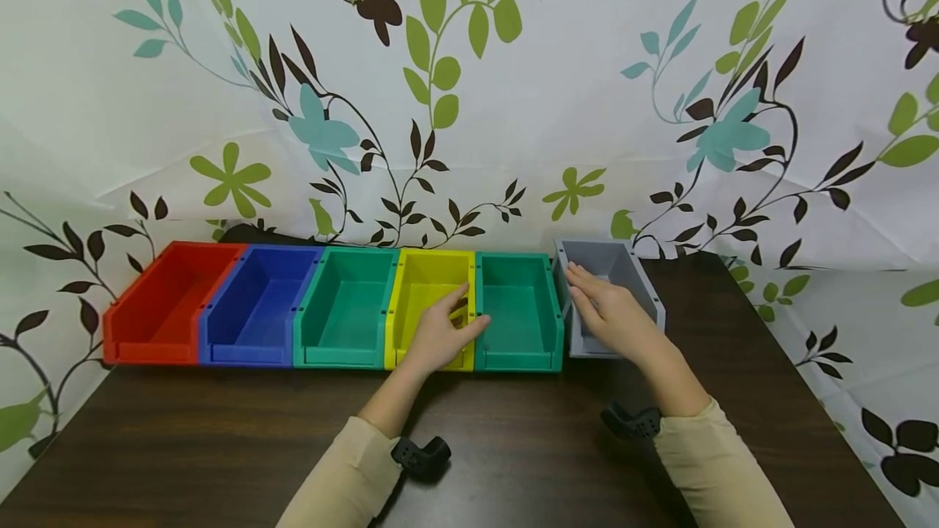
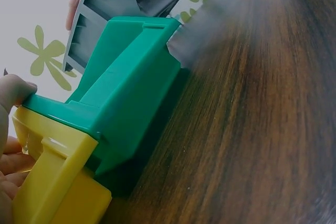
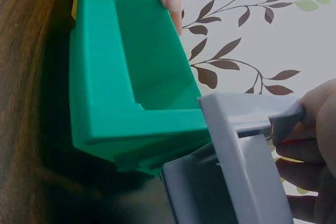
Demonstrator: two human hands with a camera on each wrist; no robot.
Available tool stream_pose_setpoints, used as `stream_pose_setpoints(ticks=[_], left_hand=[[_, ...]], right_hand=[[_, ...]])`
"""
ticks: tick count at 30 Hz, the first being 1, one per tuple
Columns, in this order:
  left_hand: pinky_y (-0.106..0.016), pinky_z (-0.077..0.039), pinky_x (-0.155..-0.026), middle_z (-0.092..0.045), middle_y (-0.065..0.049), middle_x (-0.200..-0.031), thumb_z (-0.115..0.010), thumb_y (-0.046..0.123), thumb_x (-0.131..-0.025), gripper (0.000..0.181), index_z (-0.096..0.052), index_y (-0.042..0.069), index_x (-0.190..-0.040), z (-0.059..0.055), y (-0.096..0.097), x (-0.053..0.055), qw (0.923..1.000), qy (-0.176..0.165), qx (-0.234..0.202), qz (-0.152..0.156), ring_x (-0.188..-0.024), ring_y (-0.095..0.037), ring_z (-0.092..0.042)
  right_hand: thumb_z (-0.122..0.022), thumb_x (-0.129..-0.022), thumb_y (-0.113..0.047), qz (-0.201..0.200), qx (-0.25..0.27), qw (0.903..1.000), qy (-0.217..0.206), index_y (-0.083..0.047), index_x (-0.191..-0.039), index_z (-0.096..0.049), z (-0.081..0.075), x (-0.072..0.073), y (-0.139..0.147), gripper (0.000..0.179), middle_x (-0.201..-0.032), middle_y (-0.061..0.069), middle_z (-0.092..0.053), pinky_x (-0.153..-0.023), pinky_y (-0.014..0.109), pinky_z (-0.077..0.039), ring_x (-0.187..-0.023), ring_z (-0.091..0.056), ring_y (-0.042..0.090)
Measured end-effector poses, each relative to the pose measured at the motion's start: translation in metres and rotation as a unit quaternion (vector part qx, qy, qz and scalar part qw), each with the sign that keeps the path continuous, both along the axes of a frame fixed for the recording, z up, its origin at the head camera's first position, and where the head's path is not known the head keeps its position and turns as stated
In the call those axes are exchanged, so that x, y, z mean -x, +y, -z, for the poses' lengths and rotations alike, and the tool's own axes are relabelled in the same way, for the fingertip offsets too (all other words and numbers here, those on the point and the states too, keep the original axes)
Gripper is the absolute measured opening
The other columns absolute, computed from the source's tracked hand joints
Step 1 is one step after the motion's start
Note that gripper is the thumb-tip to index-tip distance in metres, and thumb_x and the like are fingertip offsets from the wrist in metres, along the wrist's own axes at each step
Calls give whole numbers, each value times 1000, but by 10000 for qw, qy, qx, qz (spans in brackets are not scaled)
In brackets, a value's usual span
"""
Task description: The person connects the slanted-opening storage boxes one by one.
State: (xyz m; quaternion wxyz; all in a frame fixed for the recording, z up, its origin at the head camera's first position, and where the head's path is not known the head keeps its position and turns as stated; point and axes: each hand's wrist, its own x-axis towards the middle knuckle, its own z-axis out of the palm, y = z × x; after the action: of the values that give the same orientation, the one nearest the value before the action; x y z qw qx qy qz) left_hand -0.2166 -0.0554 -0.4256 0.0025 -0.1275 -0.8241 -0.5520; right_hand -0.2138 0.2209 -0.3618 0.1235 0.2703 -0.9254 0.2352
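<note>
Six open-front bins stand along the table's back. My left hand (image 1: 443, 328) is at the yellow bin (image 1: 411, 271), its fingers inside. Its thumb (image 2: 16, 90) lies over the rim beside the right green bin (image 1: 517, 312), pinching the adjoining walls. My right hand (image 1: 612, 308) grips the left wall of the grey bin (image 3: 257, 177), with fingers curled under its rim. That grey bin stands at the right end of the row, slightly askew, its edge close to the right green bin. Both the right green bin and the grey bin have nothing in them.
Left of the yellow bin stand another green bin (image 1: 345, 308), a blue bin (image 1: 260, 308) and a red bin (image 1: 172, 300), side by side. The dark wooden table (image 1: 513, 446) extends in front. A leaf-patterned cloth (image 1: 469, 104) hangs behind.
</note>
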Motion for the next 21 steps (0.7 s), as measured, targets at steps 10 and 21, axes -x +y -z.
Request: stream_pose_setpoints(ticks=[10,21], left_hand=[[-41,-47,-97,-42,-12,-147,-69,31,-85,70,-39,5,-143,-1,-1,1,10000,-70,19,3,-129,-29,-49],[-40,-49,-94,-41,-13,-148,-68,32,-86,71,-38,4,-144,-3,0,0,9999,-99,-6,128,-129,-29,-48]], right_hand=[[-47,-99,-14,26,-295,9995,-134,5,-135,-47,10,-2,-3,41,-141,21,-45,-98,52,-43,-127,-48,36],[-48,-98,-15,103,-447,9989,-119,3,-136,-46,16,-3,-2,42,-143,19,-44,-97,51,-44,-125,-49,36]])
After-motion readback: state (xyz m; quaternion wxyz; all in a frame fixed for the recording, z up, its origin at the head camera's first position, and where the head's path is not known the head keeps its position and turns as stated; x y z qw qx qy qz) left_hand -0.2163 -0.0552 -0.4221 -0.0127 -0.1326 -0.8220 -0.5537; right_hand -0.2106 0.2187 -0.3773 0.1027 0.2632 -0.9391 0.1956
